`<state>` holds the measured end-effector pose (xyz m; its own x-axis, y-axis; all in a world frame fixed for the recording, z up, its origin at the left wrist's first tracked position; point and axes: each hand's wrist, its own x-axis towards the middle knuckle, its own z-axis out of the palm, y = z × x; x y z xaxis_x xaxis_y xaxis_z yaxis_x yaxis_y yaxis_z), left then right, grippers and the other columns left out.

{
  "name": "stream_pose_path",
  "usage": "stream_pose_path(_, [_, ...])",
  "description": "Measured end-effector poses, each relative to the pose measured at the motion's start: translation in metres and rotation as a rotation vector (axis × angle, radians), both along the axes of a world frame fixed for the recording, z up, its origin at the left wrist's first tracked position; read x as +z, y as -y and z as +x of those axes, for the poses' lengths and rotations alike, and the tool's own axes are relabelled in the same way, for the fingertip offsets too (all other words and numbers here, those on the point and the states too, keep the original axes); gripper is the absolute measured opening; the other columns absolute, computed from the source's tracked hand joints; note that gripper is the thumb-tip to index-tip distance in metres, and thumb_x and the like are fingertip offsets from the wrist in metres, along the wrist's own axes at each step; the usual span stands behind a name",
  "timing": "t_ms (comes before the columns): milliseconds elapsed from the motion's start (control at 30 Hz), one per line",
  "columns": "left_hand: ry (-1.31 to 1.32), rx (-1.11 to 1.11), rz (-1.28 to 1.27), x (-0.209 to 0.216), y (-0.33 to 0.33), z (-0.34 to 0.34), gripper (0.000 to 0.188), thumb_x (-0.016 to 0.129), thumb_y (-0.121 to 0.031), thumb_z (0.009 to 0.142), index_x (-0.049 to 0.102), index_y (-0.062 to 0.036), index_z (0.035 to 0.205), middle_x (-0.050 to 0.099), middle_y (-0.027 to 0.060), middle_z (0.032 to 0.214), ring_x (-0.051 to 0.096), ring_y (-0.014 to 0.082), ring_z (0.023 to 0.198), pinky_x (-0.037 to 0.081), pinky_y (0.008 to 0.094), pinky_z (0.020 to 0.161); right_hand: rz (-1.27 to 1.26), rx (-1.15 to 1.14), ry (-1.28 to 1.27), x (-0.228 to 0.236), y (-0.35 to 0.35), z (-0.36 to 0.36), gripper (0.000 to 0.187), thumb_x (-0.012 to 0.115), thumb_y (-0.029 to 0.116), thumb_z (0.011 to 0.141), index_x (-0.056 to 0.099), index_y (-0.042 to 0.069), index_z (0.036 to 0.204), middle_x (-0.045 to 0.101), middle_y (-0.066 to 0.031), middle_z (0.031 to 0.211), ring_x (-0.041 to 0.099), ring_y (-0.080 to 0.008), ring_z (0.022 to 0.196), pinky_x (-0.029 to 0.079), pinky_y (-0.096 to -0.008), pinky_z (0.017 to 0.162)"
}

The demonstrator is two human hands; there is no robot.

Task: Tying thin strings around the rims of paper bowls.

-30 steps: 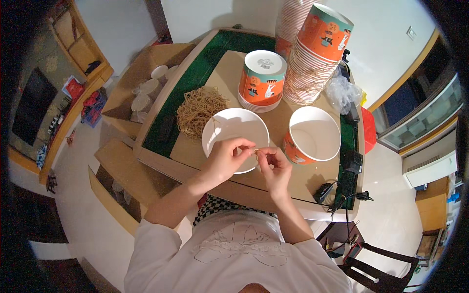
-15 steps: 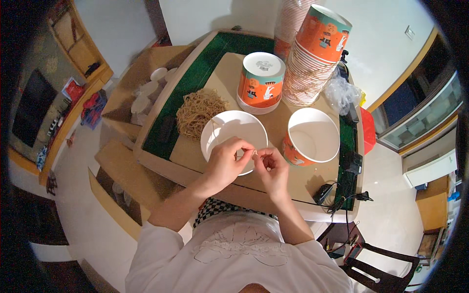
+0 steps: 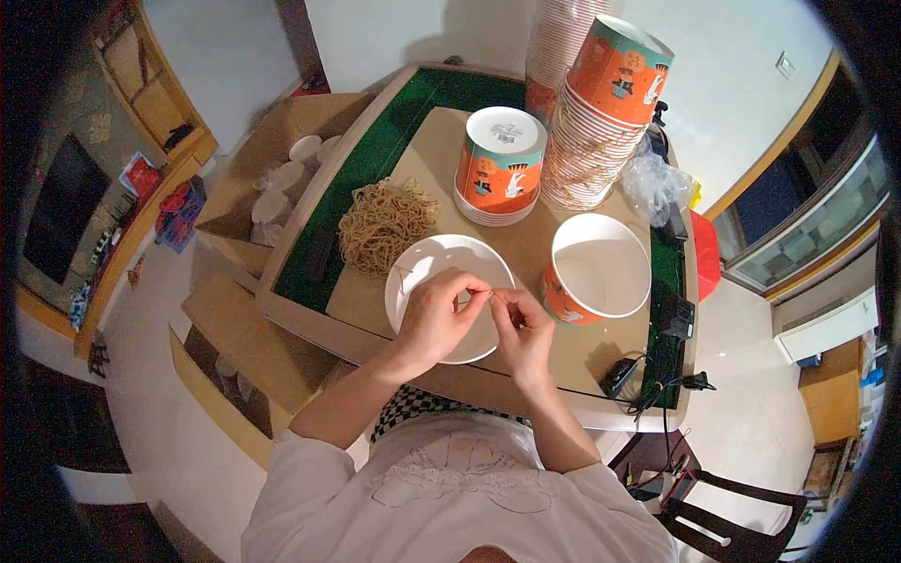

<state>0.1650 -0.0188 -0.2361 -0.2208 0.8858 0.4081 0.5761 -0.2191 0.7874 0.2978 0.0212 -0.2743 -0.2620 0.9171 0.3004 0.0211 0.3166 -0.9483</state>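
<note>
Over a white-lined paper bucket [image 3: 474, 251], my left hand [image 3: 439, 314] and my right hand [image 3: 524, 328] meet with fingertips pinched together. A thin cord seems to run between them; its ends are mostly hidden by the fingers. Part of a tan strand [image 3: 404, 278] shows against the bucket's inner wall at the left. Just beyond that bucket lies a tangled heap of tan cord [image 3: 387, 225]. To the right of my hands stands an upright orange paper bucket [image 3: 601, 263], its white inside facing up.
An upside-down orange and green bucket [image 3: 502, 169] stands behind, beside a tall nested stack [image 3: 601, 122] wound with cords. Clear plastic wrap [image 3: 657, 186] and a black adapter [image 3: 618, 373] with cables lie at the right. Cardboard boxes [image 3: 249, 324] sit left of the table.
The bucket under my hands has shifted or tilted toward me, and more of its far rim shows. My hands stay pinched together in nearly the same place.
</note>
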Motion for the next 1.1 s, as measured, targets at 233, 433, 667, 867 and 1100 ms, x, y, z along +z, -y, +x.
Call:
stream_pose_path(233, [-0.002, 0.013, -0.008, 0.002, -0.001, 0.0, 0.007, 0.064, -0.004, 0.077, 0.061, -0.0038, 0.084, 0.062, 0.0066, 0.078, 0.054, 0.0188, 0.056, 0.042, 0.0298, 0.051, 0.011, -0.037, 0.068, 0.002, -0.001, 0.001, 0.007, 0.065, 0.002, 0.082, 0.061, 0.001, 0.088, 0.058, -0.002, 0.066, 0.048, -0.004, 0.056, 0.04, -0.0199, 0.05])
stream_pose_path(433, [0.014, 0.012, -0.007, 0.002, -0.001, -0.001, 0.006, 0.064, -0.005, 0.08, 0.061, -0.0033, 0.084, 0.062, 0.0082, 0.079, 0.059, 0.0225, 0.063, 0.044, 0.0305, 0.053, 0.085, -0.019, 0.068, 0.003, -0.001, 0.002, 0.007, 0.065, 0.002, 0.082, 0.062, 0.001, 0.088, 0.06, -0.0021, 0.071, 0.048, -0.0035, 0.057, 0.04, -0.0206, 0.05])
stream_pose_path(667, [0.015, 0.002, -0.038, 0.005, 0.002, 0.0, 0.006, 0.063, -0.006, 0.081, 0.06, -0.0031, 0.085, 0.062, 0.009, 0.08, 0.059, 0.023, 0.065, 0.045, 0.0308, 0.054, 0.082, -0.021, 0.073, 0.005, 0.001, 0.004, 0.008, 0.066, 0.004, 0.082, 0.063, 0.001, 0.089, 0.058, -0.0018, 0.067, 0.046, -0.0038, 0.053, 0.038, -0.0205, 0.048])
stream_pose_path(867, [0.002, -0.002, -0.035, 0.007, 0.001, 0.001, 0.007, 0.063, -0.006, 0.081, 0.059, -0.0031, 0.086, 0.062, 0.0097, 0.08, 0.06, 0.0252, 0.068, 0.046, 0.0322, 0.057, 0.094, -0.042, 0.113, 0.009, 0.001, 0.004, 0.009, 0.066, 0.006, 0.082, 0.065, 0.001, 0.09, 0.058, -0.0016, 0.064, 0.045, -0.0036, 0.051, 0.037, -0.0209, 0.046])
stream_pose_path(1100, [-0.167, 0.019, 0.108, 0.004, -0.003, -0.002, 0.008, 0.06, -0.007, 0.083, 0.054, -0.0043, 0.088, 0.059, 0.0103, 0.081, 0.06, 0.0308, 0.072, 0.048, 0.0375, 0.061, 0.127, -0.059, 0.129, 0.008, 0.002, 0.004, 0.007, 0.066, 0.006, 0.083, 0.065, 0.001, 0.088, 0.061, -0.0049, 0.067, 0.048, -0.0056, 0.051, 0.038, -0.0222, 0.046])
